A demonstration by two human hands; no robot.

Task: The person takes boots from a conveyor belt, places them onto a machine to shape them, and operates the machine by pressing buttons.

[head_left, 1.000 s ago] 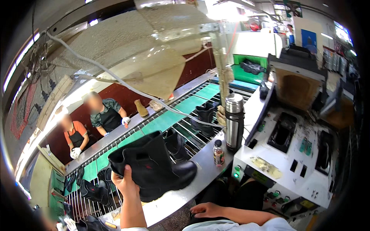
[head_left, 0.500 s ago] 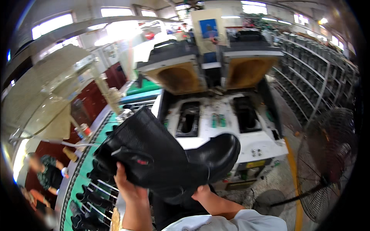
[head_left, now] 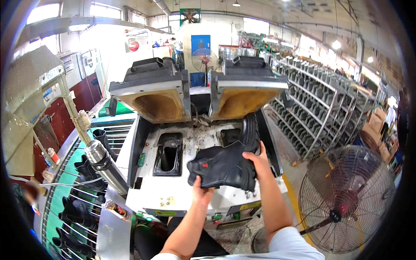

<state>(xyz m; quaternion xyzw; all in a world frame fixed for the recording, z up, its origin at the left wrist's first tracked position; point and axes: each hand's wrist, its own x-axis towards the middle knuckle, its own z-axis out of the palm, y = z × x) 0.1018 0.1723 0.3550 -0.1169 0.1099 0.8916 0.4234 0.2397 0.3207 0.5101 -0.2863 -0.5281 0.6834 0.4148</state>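
Black boot [head_left: 225, 167] in both grips, left hand [head_left: 200, 190] and right hand [head_left: 256, 159] closed around it, fingertips hidden behind leather.

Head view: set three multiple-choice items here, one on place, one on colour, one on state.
1. The boot is held above: A the machine's right recess, B the floor fan, C the conveyor.
2. The boot is: A brown, B black, C white.
3. The machine's two padded lids are: A shut, B removed, C raised open.

Answers: 1 A, it hangs over the right recess between left hand and right hand. 2 B, its leather shows black. 3 C, the left lid and right lid stand tilted up.
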